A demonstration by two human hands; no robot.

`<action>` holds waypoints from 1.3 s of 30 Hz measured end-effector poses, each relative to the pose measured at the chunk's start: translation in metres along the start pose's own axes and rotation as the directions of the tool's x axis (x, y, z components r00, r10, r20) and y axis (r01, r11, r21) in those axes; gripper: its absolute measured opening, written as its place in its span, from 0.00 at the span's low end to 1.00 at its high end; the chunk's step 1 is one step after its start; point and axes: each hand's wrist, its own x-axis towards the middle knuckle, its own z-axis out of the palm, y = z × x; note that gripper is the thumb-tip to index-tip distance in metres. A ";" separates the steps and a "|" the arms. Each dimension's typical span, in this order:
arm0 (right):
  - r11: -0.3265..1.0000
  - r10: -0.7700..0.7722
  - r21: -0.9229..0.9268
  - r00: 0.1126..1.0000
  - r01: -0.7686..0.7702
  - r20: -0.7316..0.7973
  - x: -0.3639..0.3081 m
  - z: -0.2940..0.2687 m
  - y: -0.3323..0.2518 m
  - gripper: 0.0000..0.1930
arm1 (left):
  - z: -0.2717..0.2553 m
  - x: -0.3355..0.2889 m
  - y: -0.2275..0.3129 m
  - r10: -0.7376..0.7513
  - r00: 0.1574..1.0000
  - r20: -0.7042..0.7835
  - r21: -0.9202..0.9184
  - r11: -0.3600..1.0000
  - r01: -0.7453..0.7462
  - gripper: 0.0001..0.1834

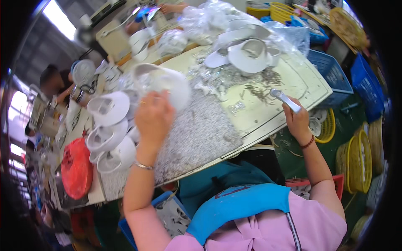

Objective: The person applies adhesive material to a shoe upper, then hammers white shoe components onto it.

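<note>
Over the left half of the table my left hand [155, 119] is closed on the near edge of a white visor [179, 88], which is smeared by motion. Its wrist wears a metal bangle. At the table's right edge my right hand [297, 119] grips a silver metal tool [288, 101] with a rounded head pointing up and left. Left of my left hand lie several white visors [109, 108], nested in a leaning stack. More white visors [248, 58] are piled at the far middle, beside clear plastic scraps [209, 79].
A speckled grey board [201, 131] lies on the pale table [251, 119]. Thin brown bits [268, 85] are scattered on it. A red plastic bag [77, 168] sits at the left. Blue crates [328, 75] and yellow baskets [355, 161] stand to the right. Other people work at the far left.
</note>
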 end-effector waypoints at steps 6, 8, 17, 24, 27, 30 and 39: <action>0.920 0.110 -0.376 0.994 -0.106 -0.009 -0.006 -0.008 0.076 0.16 | 0.048 0.055 -0.119 -0.331 0.843 0.424 0.512 0.855 0.078 0.19; 0.887 0.143 -0.445 0.990 -0.119 0.019 -0.003 0.000 0.091 0.16 | 0.055 0.055 -0.127 -0.347 0.827 0.442 0.542 0.838 0.062 0.20; 0.971 0.093 -0.229 0.988 -0.063 0.124 0.045 -0.011 0.106 0.12 | 0.087 0.128 0.011 0.070 0.936 0.344 0.047 0.995 -0.092 0.21; 0.962 -0.264 0.026 0.948 0.273 -0.176 0.151 0.042 0.047 0.13 | 0.156 0.227 0.124 0.072 0.990 0.121 -0.468 0.884 -0.007 0.30; 0.928 -0.369 0.003 0.919 0.373 -0.139 0.184 0.065 0.040 0.18 | 0.178 0.264 0.145 0.005 0.986 0.168 -0.532 0.842 0.086 0.35; 0.982 -0.151 0.116 0.988 0.147 0.022 0.197 0.087 0.039 0.23 | 0.190 0.288 0.146 -0.047 0.958 0.283 -0.447 0.877 0.176 0.36; 0.999 -0.036 -0.010 0.987 0.038 0.156 0.195 0.103 0.054 0.25 | 0.164 0.293 0.096 -0.412 0.892 0.185 -0.757 0.519 0.397 0.32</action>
